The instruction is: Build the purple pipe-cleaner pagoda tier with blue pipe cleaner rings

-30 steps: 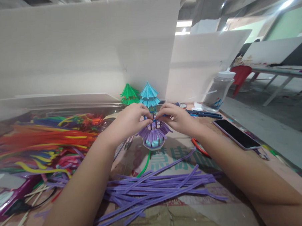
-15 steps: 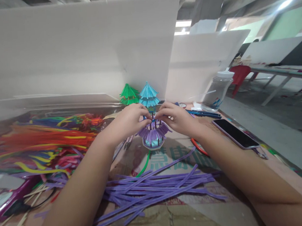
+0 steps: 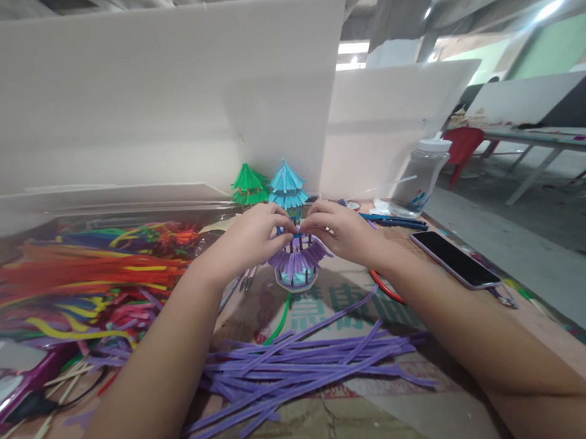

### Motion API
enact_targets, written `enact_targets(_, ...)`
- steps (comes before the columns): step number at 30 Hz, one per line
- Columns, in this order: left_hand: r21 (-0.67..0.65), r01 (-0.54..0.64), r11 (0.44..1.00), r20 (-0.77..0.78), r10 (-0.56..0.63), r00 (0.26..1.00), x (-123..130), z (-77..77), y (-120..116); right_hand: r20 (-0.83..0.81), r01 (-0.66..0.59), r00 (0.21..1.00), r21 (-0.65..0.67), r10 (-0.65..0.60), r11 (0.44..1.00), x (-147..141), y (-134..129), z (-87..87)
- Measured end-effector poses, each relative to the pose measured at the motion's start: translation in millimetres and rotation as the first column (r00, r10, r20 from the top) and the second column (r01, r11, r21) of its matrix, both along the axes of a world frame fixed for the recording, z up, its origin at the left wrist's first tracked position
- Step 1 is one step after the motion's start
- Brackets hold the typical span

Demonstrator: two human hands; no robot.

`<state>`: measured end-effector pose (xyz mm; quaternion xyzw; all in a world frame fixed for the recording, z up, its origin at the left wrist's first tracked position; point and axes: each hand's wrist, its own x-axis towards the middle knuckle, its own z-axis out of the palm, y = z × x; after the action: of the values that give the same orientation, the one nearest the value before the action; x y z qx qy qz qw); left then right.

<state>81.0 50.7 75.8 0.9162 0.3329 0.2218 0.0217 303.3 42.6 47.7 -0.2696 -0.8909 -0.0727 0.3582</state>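
Purple-roofed model (image 3: 297,259): where is it placed, and how are the hands engaged?

It appears to be stood upright on printed cardboard (image 3: 350,427), near the middle of the desk (image 3: 530,317). The left hand (image 3: 255,233) and the right hand (image 3: 342,230) are held at either side of its upper part, fingers curled and tips nearly together; whether a small piece is pinched there cannot be told.

What could go wrong from here?

Its slender dark posts (image 3: 300,242) could be bent or loosened if uneven pressure were applied by the fingertips; the flared roof could be crushed if a wrist were lowered. The blue-roofed model (image 3: 286,181), seen behind, might be knocked if the hands were pushed forward.

What is shown of the surface and the room?

Loose purple strips (image 3: 309,364) are spread over the cardboard. Coloured strips (image 3: 111,269) are heaped at the left; a phone (image 3: 454,261) and a clear bottle (image 3: 412,182) are placed at the right. White panels (image 3: 152,103) are stood behind; beyond, a red chair (image 3: 461,149) and a far desk (image 3: 532,136) are seen.
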Motion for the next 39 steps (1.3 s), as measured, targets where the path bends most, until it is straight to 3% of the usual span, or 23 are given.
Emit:
enact_targets(9,-0.042,0.031,0.999,-0.013,-0.031,0.999,0.2,-5.6,5.8,0.011,-0.001,1.0,0.009,0.001,1.0,-0.9,-0.4,0.0)
enact_targets(21,-0.027,0.033,0.999,-0.058,-0.035,0.998,1.6,-4.1,3.8,-0.024,-0.026,0.999,-0.12,0.024,0.992,1.1,1.4,-1.2)
enact_targets(39,-0.005,0.038,0.999,-0.06,-0.038,0.997,2.1,-4.3,2.6,-0.003,-0.023,1.0,-0.106,0.022,0.994,1.7,1.7,-1.3)
